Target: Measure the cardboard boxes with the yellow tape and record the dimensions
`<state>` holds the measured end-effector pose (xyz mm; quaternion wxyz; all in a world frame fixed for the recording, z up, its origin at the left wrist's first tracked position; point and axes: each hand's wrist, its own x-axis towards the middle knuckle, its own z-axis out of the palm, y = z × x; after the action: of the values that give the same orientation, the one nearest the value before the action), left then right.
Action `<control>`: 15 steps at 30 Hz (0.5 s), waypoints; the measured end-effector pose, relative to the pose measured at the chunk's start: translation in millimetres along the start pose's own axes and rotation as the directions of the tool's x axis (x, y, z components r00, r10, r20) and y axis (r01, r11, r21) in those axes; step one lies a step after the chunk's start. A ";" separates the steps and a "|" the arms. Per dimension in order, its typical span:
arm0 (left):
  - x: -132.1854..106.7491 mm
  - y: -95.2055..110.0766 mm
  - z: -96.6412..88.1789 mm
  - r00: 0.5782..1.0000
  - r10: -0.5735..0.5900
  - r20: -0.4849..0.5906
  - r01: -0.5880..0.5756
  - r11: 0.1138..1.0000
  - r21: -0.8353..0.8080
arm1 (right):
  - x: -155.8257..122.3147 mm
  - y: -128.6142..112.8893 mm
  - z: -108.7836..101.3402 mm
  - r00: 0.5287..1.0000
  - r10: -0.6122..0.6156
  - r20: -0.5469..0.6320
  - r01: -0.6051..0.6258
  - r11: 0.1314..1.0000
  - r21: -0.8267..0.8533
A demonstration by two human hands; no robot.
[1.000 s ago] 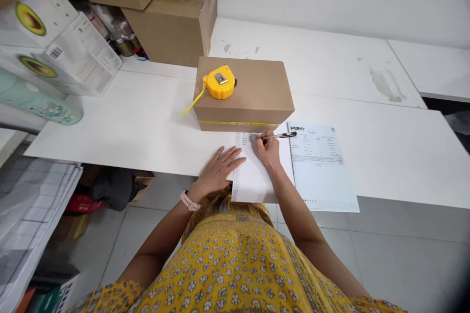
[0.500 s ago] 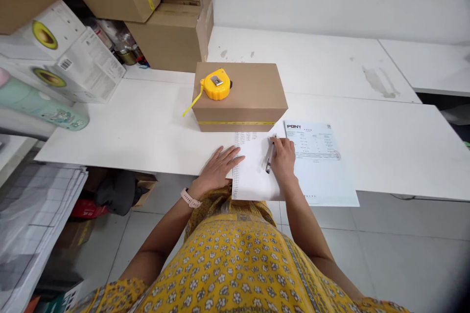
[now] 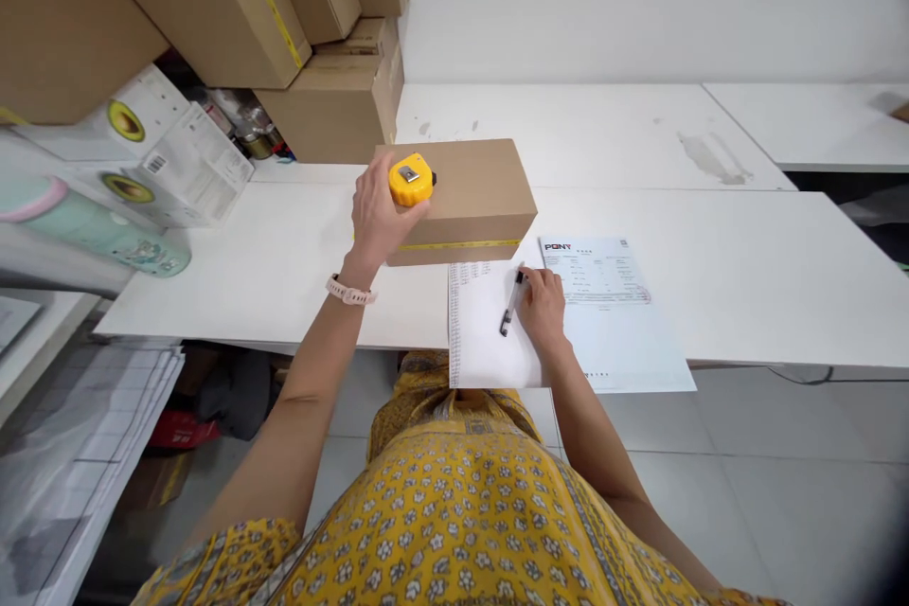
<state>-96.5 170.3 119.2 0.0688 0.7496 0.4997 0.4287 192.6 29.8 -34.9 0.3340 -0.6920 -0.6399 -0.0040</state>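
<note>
My left hand [image 3: 380,213] is at the left end of a closed cardboard box [image 3: 483,180]. Its fingers and thumb close round a yellow tape measure [image 3: 412,180] on the box top. My right hand [image 3: 543,308] rests on an open notebook [image 3: 483,341] with its fingers curled. A clear-barrelled pen with black ends [image 3: 511,305] slants over the page, its upper end at those fingertips. Handwritten rows show at the top of the page, just in front of the box. A printed sheet [image 3: 617,331] lies to the right, beside my right wrist.
Large cartons [image 3: 333,109] are stacked at the back left. White boxes with avocado pictures [image 3: 191,161] and a mint-green bottle [image 3: 120,232] stand at the left. The white table [image 3: 745,294] runs to the right, its front edge close to my body.
My left hand has left the notebook's edge and moved up and left to the tape measure. My right hand stays on the page, and the pen now lies at a greater slant. The view has shifted slightly.
</note>
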 end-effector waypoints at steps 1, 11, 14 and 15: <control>6.9 -2.7 6.2 0.999 -0.022 0.029 0.021 1.000 0.008 | 0.4 0.3 0.2 1.000 0.002 0.001 -0.002 1.000 0.005; -55.3 69.6 -29.6 0.933 -0.002 0.359 0.160 0.897 -0.413 | -5.6 -58.2 -40.3 0.980 0.186 -0.070 -0.133 0.875 0.465; -100.3 84.8 -36.0 0.811 0.091 0.578 0.231 0.857 -0.460 | -12.9 -94.3 -63.5 0.910 0.156 0.383 -0.405 0.531 0.745; -112.0 85.7 -35.6 0.779 0.088 0.621 0.247 0.866 -0.434 | -14.7 -103.2 -69.2 0.870 0.117 0.480 -0.476 0.459 0.750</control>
<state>-77.6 26.1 122.7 0.4367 0.7826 0.3547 0.2667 127.4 -19.9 59.7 0.5004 -0.5284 -0.4740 0.4957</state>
